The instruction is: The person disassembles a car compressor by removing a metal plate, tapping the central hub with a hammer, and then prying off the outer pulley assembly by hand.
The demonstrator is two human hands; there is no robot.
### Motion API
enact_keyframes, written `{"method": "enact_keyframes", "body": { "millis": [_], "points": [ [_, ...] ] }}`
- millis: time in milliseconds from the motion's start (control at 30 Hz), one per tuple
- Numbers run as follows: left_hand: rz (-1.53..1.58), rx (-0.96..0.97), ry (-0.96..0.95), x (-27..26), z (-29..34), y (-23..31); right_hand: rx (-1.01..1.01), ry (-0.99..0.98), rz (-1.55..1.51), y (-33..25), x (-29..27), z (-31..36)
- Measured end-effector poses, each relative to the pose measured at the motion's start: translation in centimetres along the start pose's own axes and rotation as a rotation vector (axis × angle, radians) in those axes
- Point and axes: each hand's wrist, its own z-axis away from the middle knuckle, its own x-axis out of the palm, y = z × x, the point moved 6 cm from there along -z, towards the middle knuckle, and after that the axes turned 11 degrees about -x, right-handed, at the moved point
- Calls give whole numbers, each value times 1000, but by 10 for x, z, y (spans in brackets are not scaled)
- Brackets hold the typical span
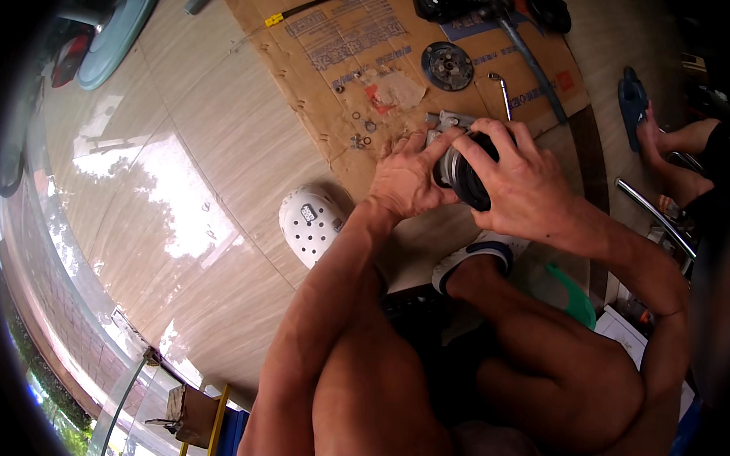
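Note:
Both hands are closed around a black round pulley (470,180) with a silver metal body, held low over the floor at the near edge of a cardboard sheet. My left hand (408,177) grips the silver side, its fingers reaching over the top. Curled over the black rim from the right is my right hand (530,186). Between them the fingers hide much of the part. Beyond it on the cardboard (306,83) lie a black round plate (448,66), a small silver wrench (503,94) and a dark-handled hammer (523,51).
Small rings and nuts (361,138) lie loose left of the hands. A black strip with a yellow tip (275,19) crosses the far cardboard. My white clog (310,226) stands on the tiled floor. At the right is another person's foot in a dark slipper (631,109), near a metal bar (655,215).

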Motion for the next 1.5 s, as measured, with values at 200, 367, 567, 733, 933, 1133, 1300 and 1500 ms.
{"method": "enact_keyframes", "body": {
  "millis": [200,367,567,733,933,1133,1300,1500],
  "points": [
    [20,-15,-15,-1,0,1,29,-24,32,-2,-1,0],
    [-27,-11,-7,-2,0,0,38,-23,34,-3,0,-1],
    [0,-27,-20,-2,1,-2,15,-5,80,-8,1,-2],
    [-36,-17,-23,-1,0,0,29,0,44,-3,1,1],
    [-46,31,46,-9,3,11,125,17,-41,3,-2,9],
    [40,190,88,-7,-4,18,342,80,-77,9,9,14],
    [110,123,62,2,-8,18,476,17,-104,4,11,8],
    [194,109,73,7,-9,13,516,65,-143,4,13,9]
  ]
}}
